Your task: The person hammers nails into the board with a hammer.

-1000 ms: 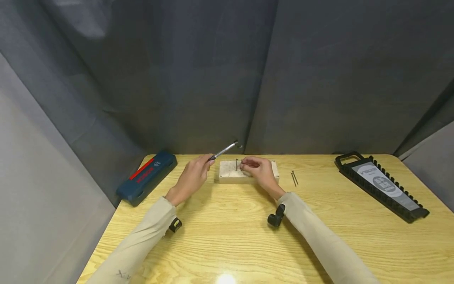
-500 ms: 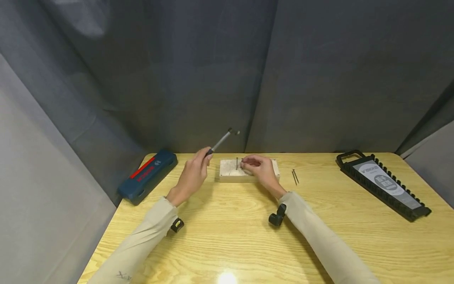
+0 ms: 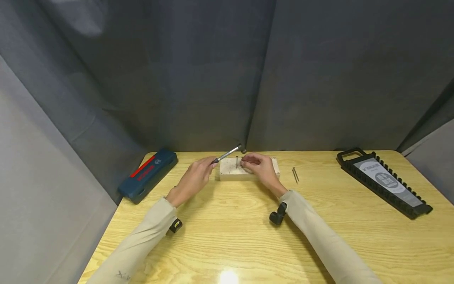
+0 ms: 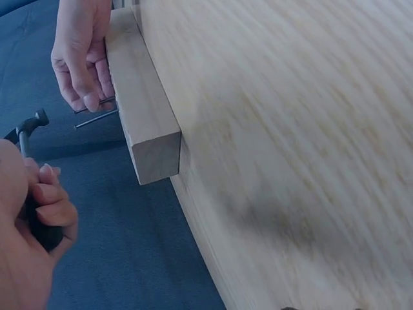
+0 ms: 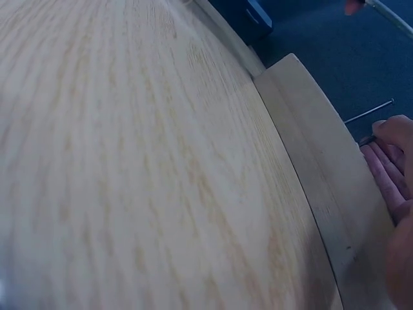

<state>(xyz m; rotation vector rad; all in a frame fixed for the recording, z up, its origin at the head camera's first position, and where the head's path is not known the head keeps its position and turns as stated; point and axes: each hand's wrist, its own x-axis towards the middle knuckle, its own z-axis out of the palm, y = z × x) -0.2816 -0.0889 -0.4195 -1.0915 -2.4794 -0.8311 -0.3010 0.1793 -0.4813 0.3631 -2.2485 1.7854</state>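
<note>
My left hand (image 3: 193,179) grips the dark handle of a small hammer (image 3: 227,154). The hammer's head is over the back of a pale wooden block (image 3: 237,178), close to my right fingers. One nail (image 3: 237,162) stands upright in the block's top; the left wrist view shows the same nail (image 4: 97,119) jutting from the wood. Beside it, my right hand (image 3: 260,169) pinches a second nail (image 4: 106,100) between thumb and fingers against the block, most of it hidden by the fingertips. In the right wrist view the right hand (image 5: 393,155) shows only in part.
Two loose nails (image 3: 295,175) lie on the wooden table (image 3: 227,221) right of the block. A blue Bosch case (image 3: 148,175) sits at the left edge, and a black wrench rack (image 3: 384,183) lies at the right. Dark curtain (image 3: 213,79) hangs behind the table.
The left hand raised the hammer, then brought it down again towards the nail at my right fingers. The right hand has kept its pinch beside the standing nail.
</note>
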